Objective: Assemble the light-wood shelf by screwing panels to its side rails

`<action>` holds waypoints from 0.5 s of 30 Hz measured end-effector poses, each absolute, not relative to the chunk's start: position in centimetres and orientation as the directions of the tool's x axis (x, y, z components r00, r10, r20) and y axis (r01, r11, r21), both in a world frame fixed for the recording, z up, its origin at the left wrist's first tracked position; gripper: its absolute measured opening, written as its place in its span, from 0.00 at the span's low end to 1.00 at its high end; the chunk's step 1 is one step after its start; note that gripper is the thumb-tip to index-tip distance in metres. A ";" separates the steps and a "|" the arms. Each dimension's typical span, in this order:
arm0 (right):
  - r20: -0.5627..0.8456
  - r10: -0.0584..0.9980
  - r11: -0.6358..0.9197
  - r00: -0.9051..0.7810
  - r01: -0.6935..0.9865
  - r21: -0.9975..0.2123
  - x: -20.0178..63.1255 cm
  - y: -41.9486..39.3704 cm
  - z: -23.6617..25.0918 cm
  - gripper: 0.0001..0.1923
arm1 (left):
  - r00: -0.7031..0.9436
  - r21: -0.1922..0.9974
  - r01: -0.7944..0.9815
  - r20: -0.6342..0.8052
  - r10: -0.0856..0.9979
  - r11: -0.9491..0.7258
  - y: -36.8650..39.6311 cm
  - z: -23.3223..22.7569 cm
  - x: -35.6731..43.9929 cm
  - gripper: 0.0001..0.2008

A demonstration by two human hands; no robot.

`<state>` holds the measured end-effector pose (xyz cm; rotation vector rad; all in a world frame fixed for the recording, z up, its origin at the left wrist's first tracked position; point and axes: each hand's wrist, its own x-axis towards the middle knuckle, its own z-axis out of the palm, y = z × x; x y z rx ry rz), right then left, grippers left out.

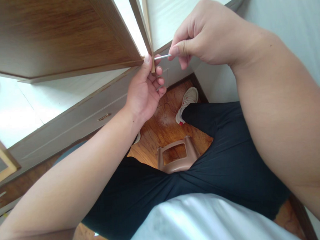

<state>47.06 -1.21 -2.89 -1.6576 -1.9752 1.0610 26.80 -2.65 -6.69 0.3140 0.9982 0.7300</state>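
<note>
My right hand (pixel 206 33) pinches a thin silver metal rod (pixel 162 57), like a hex key, and holds it level with its tip against the corner of a wooden panel. My left hand (pixel 145 90) reaches up from below and grips that same lower corner of the brown wooden panel (pixel 59 35), fingers curled around its edge (pixel 152 65). The panel stands open above my lap. Where the rod's tip meets the wood is partly hidden by my left fingers.
I sit on a brown plastic stool (pixel 178 156) over a wooden floor (pixel 165 123). A pale cabinet with a drawer handle (pixel 104 117) runs along the left. My white shoe (pixel 187 100) rests by the wall base. A grey wall (pixel 291 23) is at right.
</note>
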 end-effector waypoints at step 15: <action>-0.425 0.889 -0.303 -0.170 0.477 -0.825 47.3 -1.3 -3.0 0.15 | 0.297 0.568 -0.361 -0.681 0.669 0.740 -2.7 -6.6 26.8 0.10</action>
